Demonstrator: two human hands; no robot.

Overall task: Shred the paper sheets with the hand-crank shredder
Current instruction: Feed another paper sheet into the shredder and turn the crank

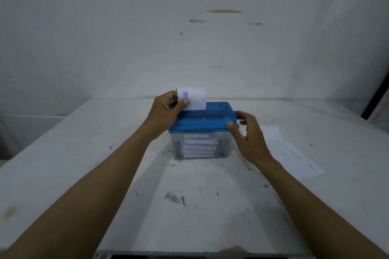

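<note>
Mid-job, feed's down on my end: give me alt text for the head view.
The left hand pinches a printed paper sheet upright at the slot of the blue-lidded shredder, while the right hand sits at the crank on the lid's right end, grip blurred. The clear bin below holds cut paper; another sheet lies on the white table to its right.

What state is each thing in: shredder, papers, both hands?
Shredder: upright, blue lid on, bin holds paper.
Left hand: pinches the slip.
Slip: standing at the slot, pinched at its left edge.
Right hand: open beside the crank, no grip visible.
Sheet: flat on the table, right of the shredder.
</note>
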